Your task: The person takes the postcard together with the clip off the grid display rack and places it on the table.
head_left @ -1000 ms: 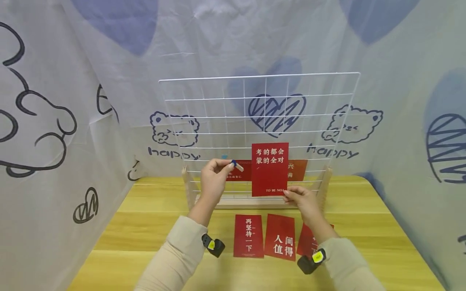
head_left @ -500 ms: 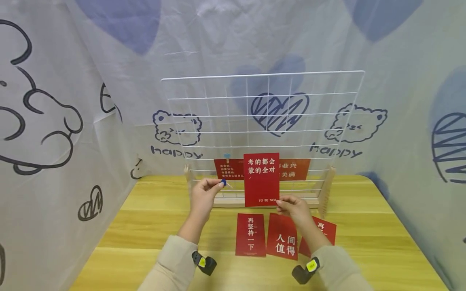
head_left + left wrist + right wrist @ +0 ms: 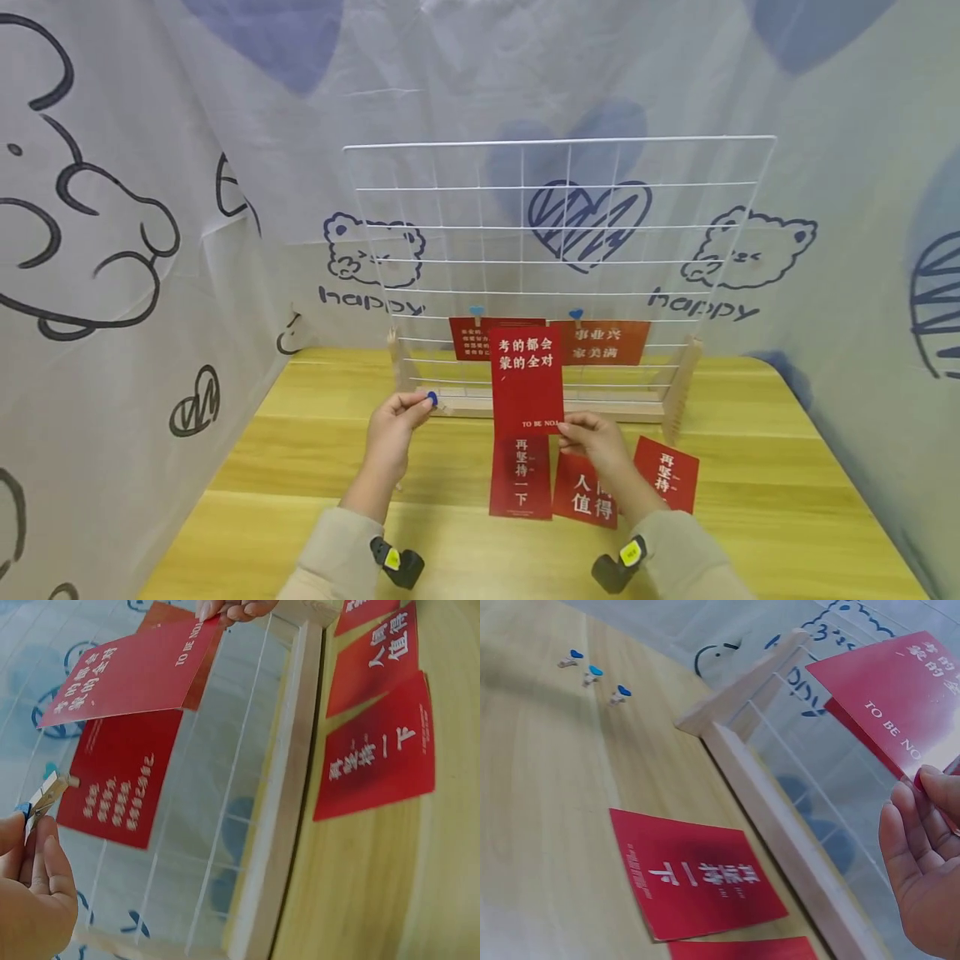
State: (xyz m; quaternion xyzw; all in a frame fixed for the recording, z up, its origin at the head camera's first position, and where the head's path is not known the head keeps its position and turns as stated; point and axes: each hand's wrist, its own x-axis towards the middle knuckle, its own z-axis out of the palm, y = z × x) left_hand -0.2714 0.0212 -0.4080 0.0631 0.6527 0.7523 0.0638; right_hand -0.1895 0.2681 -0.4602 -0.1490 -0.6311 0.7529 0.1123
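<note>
My left hand (image 3: 388,429) pinches a small wooden clothespin (image 3: 46,796) with a blue heart on it. The thumb and fingers of my right hand (image 3: 600,446) pinch the lower right corner of a red card (image 3: 527,387) with white lettering. This card is upright in front of a white wire grid rack (image 3: 558,140), between the hands, and the clothespin is apart from it. Behind it, two cards hang sideways on the grid: a dark red card (image 3: 468,343) at left and an orange-red card (image 3: 611,343) at right, each under a blue-topped clip.
Three red cards lie on the wooden table: a left card (image 3: 521,492), a middle card (image 3: 585,498) and a right card (image 3: 671,471). The right wrist view shows three loose clothespins (image 3: 592,675) on the table. A wooden base (image 3: 622,410) carries the grid, with a patterned cloth behind.
Both hands have come down and to the left, drawing the held card and the clothespin lower in front of the grid. The head view has shifted slightly.
</note>
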